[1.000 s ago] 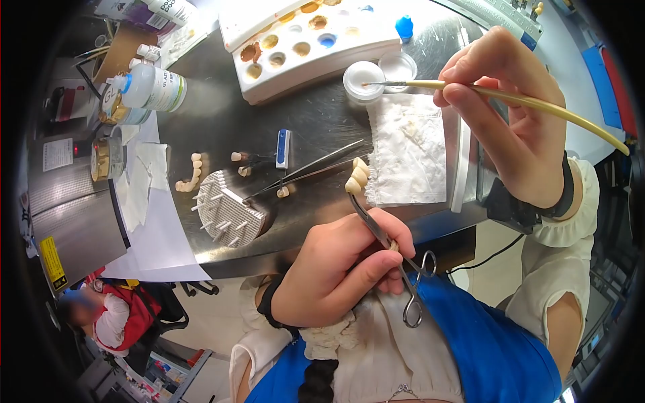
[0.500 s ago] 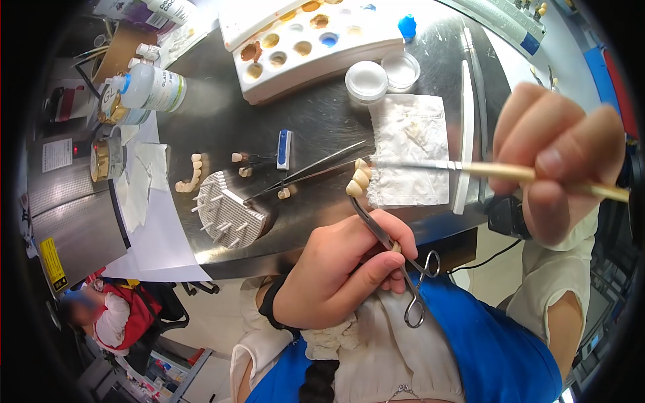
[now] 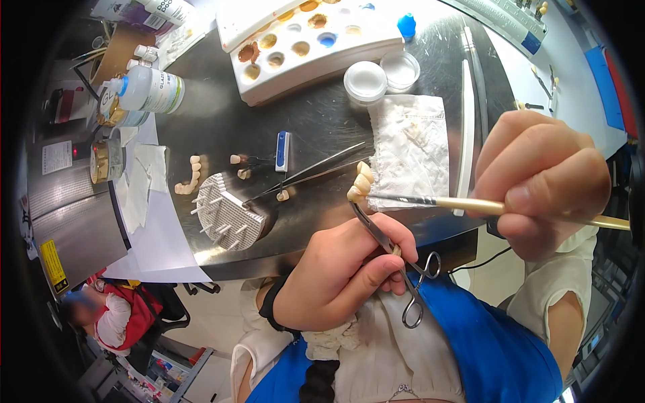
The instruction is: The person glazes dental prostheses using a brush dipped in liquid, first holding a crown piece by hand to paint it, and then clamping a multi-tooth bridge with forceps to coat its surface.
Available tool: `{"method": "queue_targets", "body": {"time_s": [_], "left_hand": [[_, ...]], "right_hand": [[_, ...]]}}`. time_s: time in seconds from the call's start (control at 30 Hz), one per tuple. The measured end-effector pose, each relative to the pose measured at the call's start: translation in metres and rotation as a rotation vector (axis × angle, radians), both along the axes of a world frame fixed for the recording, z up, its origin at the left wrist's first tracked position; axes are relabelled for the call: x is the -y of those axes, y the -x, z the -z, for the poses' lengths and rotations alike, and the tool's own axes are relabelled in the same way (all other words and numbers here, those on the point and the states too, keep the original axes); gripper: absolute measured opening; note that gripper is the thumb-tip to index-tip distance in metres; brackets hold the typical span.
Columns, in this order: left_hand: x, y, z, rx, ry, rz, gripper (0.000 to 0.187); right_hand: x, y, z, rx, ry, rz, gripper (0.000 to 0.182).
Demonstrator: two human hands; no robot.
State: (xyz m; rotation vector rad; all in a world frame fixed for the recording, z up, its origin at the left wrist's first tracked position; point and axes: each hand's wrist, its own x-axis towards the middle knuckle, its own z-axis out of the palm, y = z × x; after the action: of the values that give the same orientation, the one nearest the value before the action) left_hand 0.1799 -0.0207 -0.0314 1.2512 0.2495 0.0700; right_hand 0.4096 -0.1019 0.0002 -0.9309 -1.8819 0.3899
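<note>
My left hand [image 3: 349, 269] is closed around a pair of locking forceps [image 3: 373, 232], its ring handles sticking out below the fingers. At the forceps' tip sits a dental bridge [image 3: 362, 181] of several joined tooth crowns, held above the steel table. A thin paintbrush [image 3: 470, 204] with a pale wooden handle is pinched in my right hand [image 3: 541, 185]. The brush's dark tip points left, right at the lowest crown. Behind the bridge lies a folded white tissue [image 3: 411, 151] with faint stains.
A porcelain palette [image 3: 316, 64] with colored wells stands at the back, beside an open white jar [image 3: 365, 82]. To the left are tweezers [image 3: 306, 173], a pegged firing tray [image 3: 228, 215], another bridge [image 3: 190, 176] and a glaze bottle [image 3: 151, 89]. A person [image 3: 117, 316] sits at lower left.
My right hand has moved down and slightly left, bringing the brush tip from the upper crowns to the lowest one. The left hand and forceps have hardly moved.
</note>
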Motion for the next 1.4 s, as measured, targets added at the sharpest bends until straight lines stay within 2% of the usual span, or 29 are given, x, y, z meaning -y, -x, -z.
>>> {"method": "queue_targets", "body": {"time_s": [0.17,0.27,0.37,0.47,0.57,0.67,0.77,1.0,1.1,1.3,1.4], "left_hand": [[0.001,0.0,0.0,-0.013,0.004,-0.006,0.011],[0.0,0.0,-0.001,-0.014,-0.01,-0.001,0.011],[0.001,0.001,-0.001,-0.027,0.004,-0.009,0.011],[0.002,0.0,0.0,-0.026,0.005,-0.013,0.011],[0.001,0.0,0.0,-0.015,-0.025,-0.003,0.011],[0.001,0.0,0.0,-0.017,-0.031,0.002,0.011],[0.002,0.0,-0.001,-0.027,-0.005,-0.006,0.011],[0.001,0.0,0.0,-0.02,-0.012,0.003,0.01],[0.002,0.0,-0.001,-0.045,0.018,-0.005,0.01],[0.002,0.0,0.0,-0.016,-0.039,0.007,0.01],[0.002,-0.001,-0.001,-0.035,-0.019,0.006,0.01]], "right_hand": [[0.002,-0.003,-0.001,0.018,0.03,-0.008,0.022],[-0.003,-0.004,0.003,0.009,-0.082,-0.016,0.021],[0.0,-0.003,-0.006,0.068,0.055,-0.045,0.022],[0.002,-0.004,-0.007,-0.017,0.101,-0.061,0.022],[-0.001,-0.006,-0.004,0.06,0.06,-0.076,0.023],[0.0,-0.003,-0.001,0.005,-0.028,-0.024,0.023],[0.003,-0.005,-0.01,0.013,0.149,-0.095,0.023],[0.003,-0.001,0.004,-0.078,-0.025,-0.012,0.025],[0.005,-0.006,-0.005,-0.052,0.099,-0.111,0.023],[0.0,-0.005,-0.001,0.031,0.009,-0.083,0.023],[0.003,-0.003,-0.004,-0.095,0.004,-0.025,0.024]]}}
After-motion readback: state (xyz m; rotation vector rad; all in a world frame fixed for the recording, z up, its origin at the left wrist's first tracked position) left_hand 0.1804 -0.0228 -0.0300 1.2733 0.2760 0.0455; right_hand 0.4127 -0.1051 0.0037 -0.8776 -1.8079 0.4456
